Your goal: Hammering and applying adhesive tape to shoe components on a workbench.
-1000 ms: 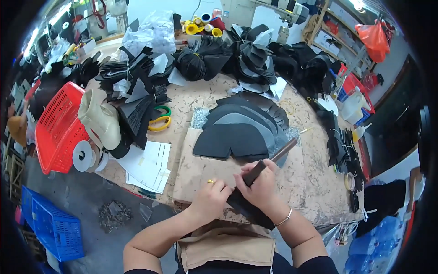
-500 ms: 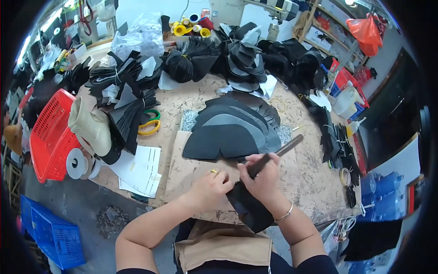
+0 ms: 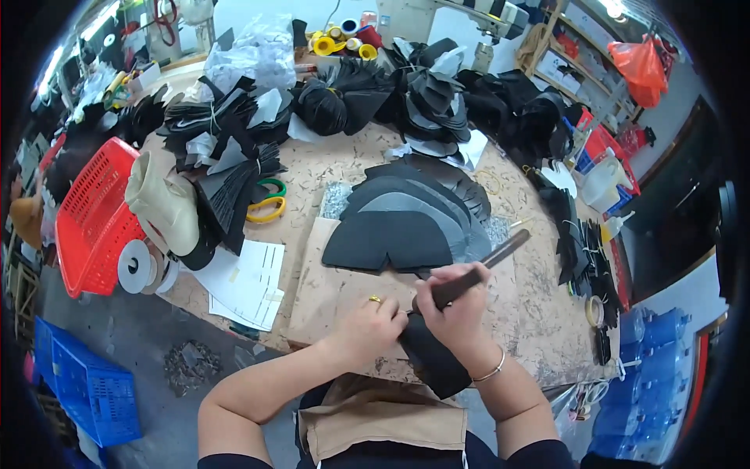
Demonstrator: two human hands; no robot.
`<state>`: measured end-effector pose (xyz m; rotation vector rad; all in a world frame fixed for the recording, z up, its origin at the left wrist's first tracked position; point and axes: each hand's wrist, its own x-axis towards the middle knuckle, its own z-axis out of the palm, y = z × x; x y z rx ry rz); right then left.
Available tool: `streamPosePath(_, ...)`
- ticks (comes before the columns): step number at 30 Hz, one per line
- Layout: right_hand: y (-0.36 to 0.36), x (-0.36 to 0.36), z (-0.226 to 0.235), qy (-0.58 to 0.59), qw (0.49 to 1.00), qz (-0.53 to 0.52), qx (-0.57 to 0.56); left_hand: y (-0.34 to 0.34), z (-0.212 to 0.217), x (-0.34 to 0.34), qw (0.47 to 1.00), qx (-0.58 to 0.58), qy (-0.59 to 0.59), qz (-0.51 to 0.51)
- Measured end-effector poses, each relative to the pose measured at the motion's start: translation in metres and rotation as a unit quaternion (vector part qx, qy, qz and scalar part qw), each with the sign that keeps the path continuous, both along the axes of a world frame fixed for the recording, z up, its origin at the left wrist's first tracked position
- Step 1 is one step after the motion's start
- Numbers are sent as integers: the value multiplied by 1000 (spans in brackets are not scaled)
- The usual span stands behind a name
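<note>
My right hand (image 3: 457, 309) is closed around a long, dark brown bar-shaped tool (image 3: 504, 252); its working end is hidden under the hand. A black sheet piece (image 3: 433, 356) hangs below that hand toward the table's front edge, bent over. My left hand (image 3: 371, 324), with a ring on one finger, pinches the piece's left edge, its fingertips beside the right hand. Just beyond both hands lies a fanned stack of curved black pieces (image 3: 387, 238), the nearest with a small notch in its lower edge. The stack rests partly on a speckled slab (image 3: 334, 202).
Bundles of black pieces (image 3: 344, 102) line the back of the worktable (image 3: 539, 336). To the left are a cream boot (image 3: 162, 207), a red basket (image 3: 98, 215), scissors (image 3: 266, 209) and paper sheets (image 3: 246, 281). A blue crate (image 3: 94, 383) stands on the floor.
The whole view has shifted slightly, moving the table things a little to the right. Both hands keep their hold, with the tool and black piece nearly where they were.
</note>
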<state>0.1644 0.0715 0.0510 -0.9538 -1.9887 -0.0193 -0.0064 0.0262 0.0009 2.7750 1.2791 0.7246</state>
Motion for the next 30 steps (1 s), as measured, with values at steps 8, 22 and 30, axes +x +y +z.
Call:
streamPosePath(8,8,-1,-7,33,999,18,-14,-30,1,2,997,63,-7,46)
streamPosePath(22,-5,-9,-18,-44,997,11,-59,-56,-8,3,994,76,-25,67)
streamPosePath(30,-8,-15,-19,-19,999,35,-18,-66,-18,1,993,50,-97,50)
